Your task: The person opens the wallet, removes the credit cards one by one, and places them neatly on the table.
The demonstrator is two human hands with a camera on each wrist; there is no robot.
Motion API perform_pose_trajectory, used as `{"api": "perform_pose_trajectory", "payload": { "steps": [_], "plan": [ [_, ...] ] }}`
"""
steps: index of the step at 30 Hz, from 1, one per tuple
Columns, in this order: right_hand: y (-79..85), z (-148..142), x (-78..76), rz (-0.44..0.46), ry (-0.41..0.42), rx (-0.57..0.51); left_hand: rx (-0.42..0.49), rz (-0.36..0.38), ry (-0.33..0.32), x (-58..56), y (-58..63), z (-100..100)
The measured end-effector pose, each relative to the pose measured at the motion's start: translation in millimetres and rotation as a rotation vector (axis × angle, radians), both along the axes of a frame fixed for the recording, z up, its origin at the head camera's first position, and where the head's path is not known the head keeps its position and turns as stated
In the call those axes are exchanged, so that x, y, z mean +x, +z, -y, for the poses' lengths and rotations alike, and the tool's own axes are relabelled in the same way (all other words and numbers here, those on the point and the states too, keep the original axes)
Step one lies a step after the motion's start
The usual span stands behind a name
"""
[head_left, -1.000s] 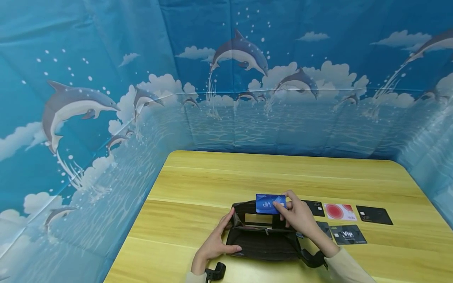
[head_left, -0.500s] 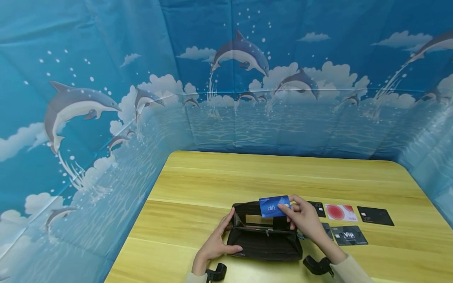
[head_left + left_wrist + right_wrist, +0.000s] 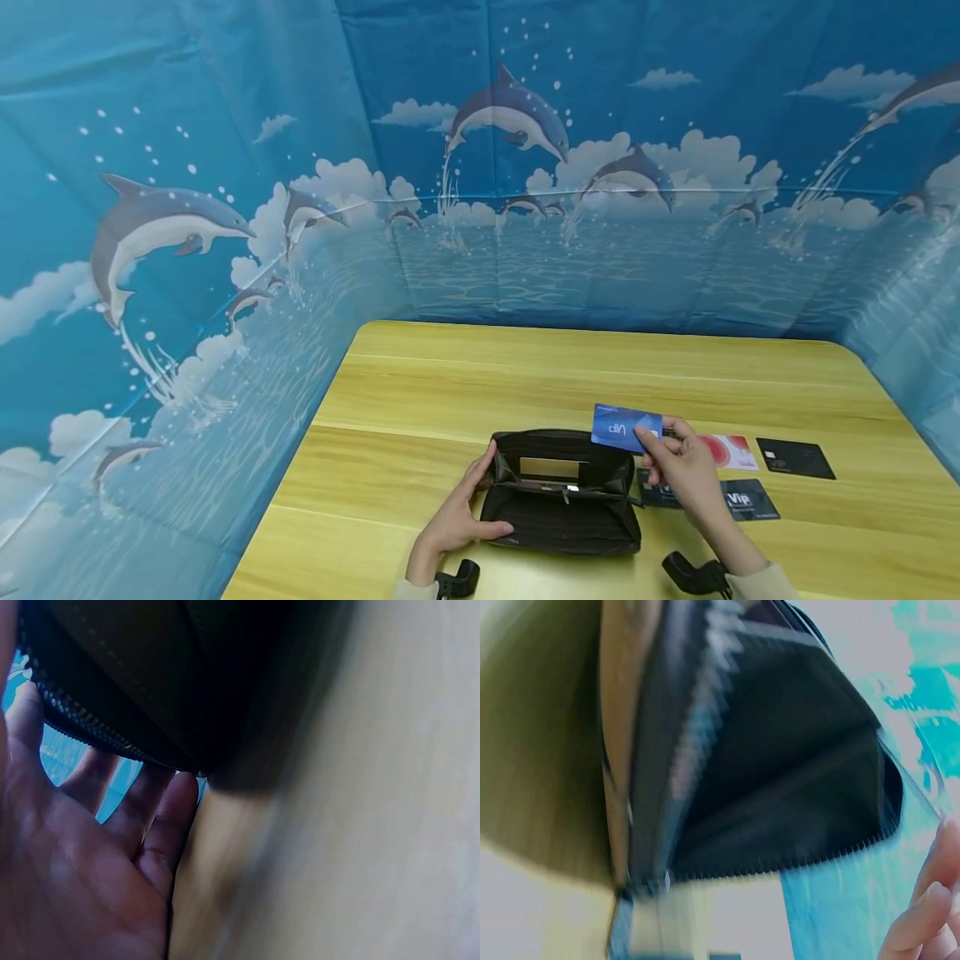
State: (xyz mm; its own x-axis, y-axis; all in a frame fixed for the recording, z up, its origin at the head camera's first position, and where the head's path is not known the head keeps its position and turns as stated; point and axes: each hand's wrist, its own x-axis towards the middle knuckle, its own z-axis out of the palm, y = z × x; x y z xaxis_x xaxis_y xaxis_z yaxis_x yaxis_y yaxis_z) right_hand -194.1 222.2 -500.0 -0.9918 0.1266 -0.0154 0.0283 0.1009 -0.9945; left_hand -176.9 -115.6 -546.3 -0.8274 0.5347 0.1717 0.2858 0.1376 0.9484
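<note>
A black zip wallet lies spread on the table, its compartments facing up. My left hand grips its left end, thumb on the front flap and fingers along the side; the left wrist view shows those fingers against the zipped edge. Between thumb and fingers, my right hand pinches a blue VIP card by its right end, above the wallet's back right corner. In the right wrist view the wallet's toothed opening fills the middle, with right fingertips at the lower right edge.
To the right of the wallet lie a red-and-white card, a black card, a dark Vip card and another dark card, partly covered by the right hand. The wooden table ends at a dolphin-print curtain.
My right hand has moved right with the blue card, from over the wallet's middle to its back right corner. The left hand and wallet have stayed put.
</note>
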Motion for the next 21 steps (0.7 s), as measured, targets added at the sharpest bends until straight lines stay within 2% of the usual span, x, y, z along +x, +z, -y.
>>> {"api": "perform_pose_trajectory", "payload": {
  "steps": [5, 9, 12, 16, 21],
  "plan": [
    [-5.4, -32, 3.1, -0.046, -0.088, -0.084, 0.012, -0.011, -0.014, -1.3, -1.9, 0],
    [-14.8, -61, 5.2, -0.07, -0.196, -0.112, 0.018, -0.015, -0.025, -2.3, -2.5, 1],
    [-20.1, -81, 7.9, -0.026, -0.301, -0.101, 0.017, -0.016, -0.028, -2.7, -2.6, 1],
    [-26.6, -106, 13.9, 0.063, -0.398, -0.143, 0.015, -0.02, -0.028, -2.7, -2.5, 1],
    [-34.5, -133, 24.9, 0.145, -0.463, -0.217, 0.014, -0.017, -0.029, -2.2, -2.1, 1]
  ]
}}
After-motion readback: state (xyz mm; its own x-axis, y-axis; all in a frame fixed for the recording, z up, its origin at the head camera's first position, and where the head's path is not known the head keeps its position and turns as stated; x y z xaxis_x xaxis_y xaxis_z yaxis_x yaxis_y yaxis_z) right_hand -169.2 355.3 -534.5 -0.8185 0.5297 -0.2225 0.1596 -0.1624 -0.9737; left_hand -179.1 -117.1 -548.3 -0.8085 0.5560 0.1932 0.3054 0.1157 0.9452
